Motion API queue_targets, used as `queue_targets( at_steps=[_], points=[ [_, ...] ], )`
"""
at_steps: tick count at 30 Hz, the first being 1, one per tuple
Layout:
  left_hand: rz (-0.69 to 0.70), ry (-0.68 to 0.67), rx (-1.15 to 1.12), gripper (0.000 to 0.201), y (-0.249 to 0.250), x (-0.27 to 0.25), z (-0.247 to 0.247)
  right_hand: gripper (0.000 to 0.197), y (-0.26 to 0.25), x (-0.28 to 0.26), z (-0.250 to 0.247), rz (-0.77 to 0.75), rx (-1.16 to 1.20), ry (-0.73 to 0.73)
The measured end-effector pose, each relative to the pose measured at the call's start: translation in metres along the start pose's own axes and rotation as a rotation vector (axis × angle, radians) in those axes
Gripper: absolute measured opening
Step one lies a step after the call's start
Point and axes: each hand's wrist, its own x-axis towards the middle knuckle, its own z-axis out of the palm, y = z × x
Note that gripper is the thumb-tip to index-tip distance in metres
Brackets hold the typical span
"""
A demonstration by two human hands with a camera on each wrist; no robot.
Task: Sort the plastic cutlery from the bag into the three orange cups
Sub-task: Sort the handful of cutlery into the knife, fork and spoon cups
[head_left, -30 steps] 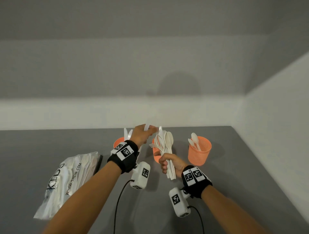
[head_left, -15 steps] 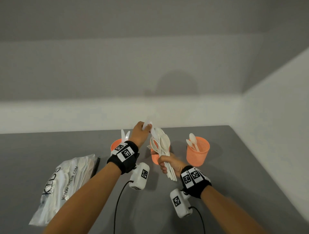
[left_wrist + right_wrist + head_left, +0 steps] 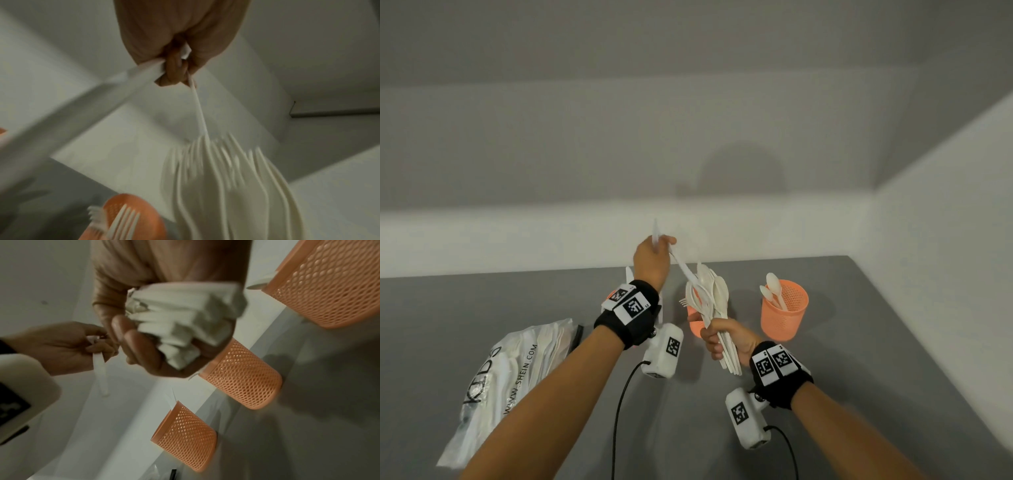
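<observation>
My right hand (image 3: 719, 339) grips a bundle of white plastic cutlery (image 3: 710, 298) by its handles, spoon bowls pointing up; the handle ends (image 3: 185, 321) show in its fist. My left hand (image 3: 654, 253) is raised above and left of the bundle and pinches a white cutlery piece (image 3: 681, 267), which slants down to the bundle's top. The pinching fingers (image 3: 174, 68) show close up. The right orange cup (image 3: 784, 310) holds spoons. The middle cup (image 3: 693, 323), holding forks, stands half hidden behind the bundle. My left wrist hides most of the left cup (image 3: 185, 441).
The clear plastic bag (image 3: 517, 370) with more white cutlery lies on the grey table (image 3: 859, 359) at the left. White walls close the table at the back and right. Wrist camera cables hang under both forearms.
My left hand has risen and moved slightly left, drawing its white piece up out of the bundle. The right hand keeps the bundle in about the same place.
</observation>
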Motion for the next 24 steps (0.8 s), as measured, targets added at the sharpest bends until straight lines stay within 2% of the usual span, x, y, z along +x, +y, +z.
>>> queue_targets(
  at_steps=[3, 5, 7, 9, 13, 16, 21, 24],
  points=[
    [-0.053, 0.157, -0.163, 0.033, 0.008, 0.017, -0.011, 0.054, 0.001, -0.002, -0.004, 0.009, 0.046, -0.045],
    [-0.112, 0.189, -0.276, 0.030, 0.011, 0.021, -0.017, 0.057, 0.000, -0.003, -0.006, 0.020, 0.086, -0.075],
    [-0.137, 0.149, -0.320, 0.023, 0.011, 0.019, -0.019, 0.059, -0.002, -0.003, -0.009, 0.024, 0.137, -0.097],
    [-0.153, 0.045, -0.202, 0.016, 0.006, 0.015, -0.016, 0.060, -0.003, -0.001, -0.010, 0.032, 0.171, -0.120],
    [-0.291, -0.217, 0.069, 0.022, -0.006, 0.005, -0.006, 0.061, -0.005, 0.001, -0.010, 0.053, 0.152, -0.168],
    [-0.348, -0.334, 0.103, 0.022, -0.007, -0.004, 0.001, 0.059, -0.005, 0.003, -0.007, 0.064, 0.115, -0.157],
    [-0.330, -0.350, 0.138, 0.027, -0.006, -0.003, 0.009, 0.053, -0.002, 0.005, -0.002, 0.082, -0.003, -0.070],
    [-0.217, -0.251, 0.216, 0.031, -0.002, -0.003, 0.011, 0.068, -0.001, 0.007, -0.003, 0.085, -0.006, -0.016]
  ],
)
